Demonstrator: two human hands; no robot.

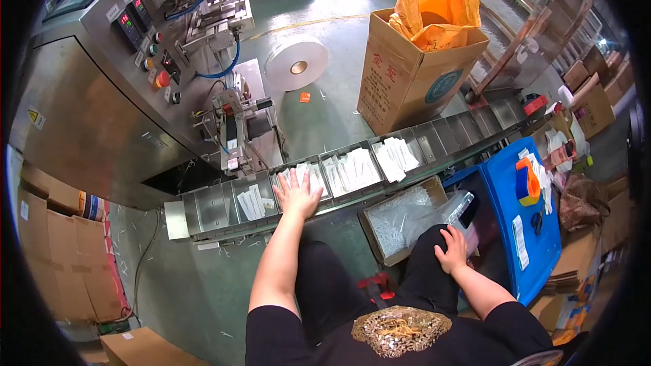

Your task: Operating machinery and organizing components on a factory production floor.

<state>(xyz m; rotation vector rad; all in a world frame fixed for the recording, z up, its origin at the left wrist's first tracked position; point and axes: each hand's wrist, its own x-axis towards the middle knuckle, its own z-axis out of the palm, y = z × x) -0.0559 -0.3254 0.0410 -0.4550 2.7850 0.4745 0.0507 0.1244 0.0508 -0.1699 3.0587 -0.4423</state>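
Note:
My left hand (298,196) lies palm down with fingers spread on a pile of small white paper packets (317,181) in one compartment of the metal conveyor (209,209). Its palm hides part of that pile. To its left, the neighbouring compartment holds a few flat white packets (252,202); to its right, two more hold fuller piles, the nearer being a wide stack (351,171) and the farther a slanted stack (397,157). My right hand (453,251) rests on my right knee, fingers somewhat apart, holding nothing.
A steel machine (74,108) with buttons stands at the left. Beyond the conveyor are a white material roll (296,64) and a tall carton (397,85) with an orange sack (434,10). Near my right knee sit an open box (369,227) and a blue tabletop (505,183) with scissors (537,222).

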